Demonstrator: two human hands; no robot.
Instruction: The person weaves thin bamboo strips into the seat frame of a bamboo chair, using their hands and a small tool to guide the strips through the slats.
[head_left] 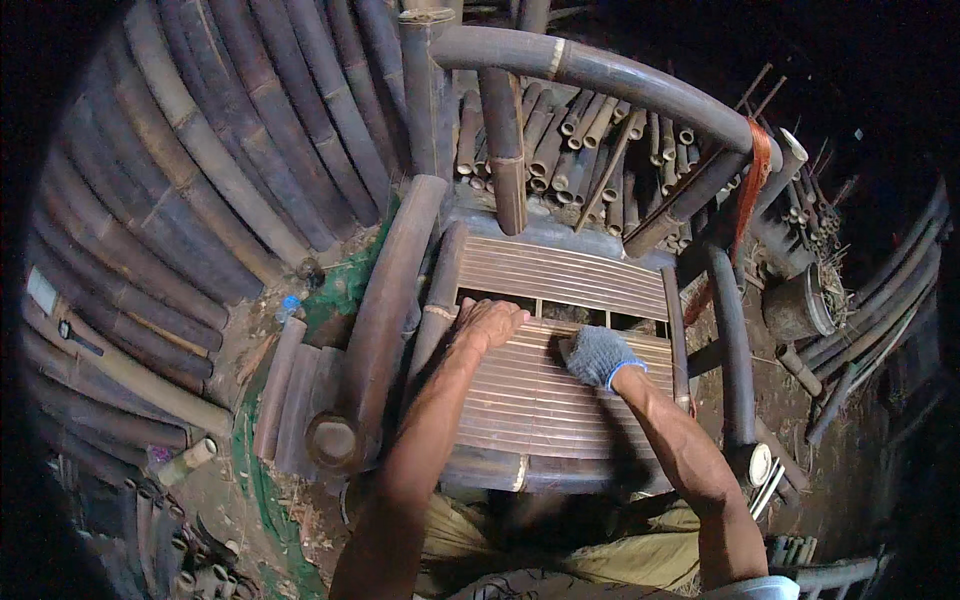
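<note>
Head view: a bamboo chair (600,200) fills the middle of the frame, its curved top rail arching across the upper centre and its slatted seat (560,390) lying just below centre. The seat has a gap across it, a dark open row between the rear group of slats and the front group. The left hand (488,322), bare, rests flat on the left end of the front slats, right at the edge of that gap, fingers spread and closed on nothing. The right hand (598,355), in a grey knit glove, presses down on the slats just right of centre, also at the gap; its fingers look curled, and whether they pinch a slat I cannot tell. The two hands are near each other but apart.

Stacked bamboo poles (180,200) fill the left side of the frame, and cut bamboo tubes (580,135) lie piled behind the chair back. An orange strap (755,170) hangs from the right end of the top rail.

By my reading, the step in hand is seating or aligning slats at the open row. The next move likely calls for steady downward pressure while keeping the slats parallel.
</note>
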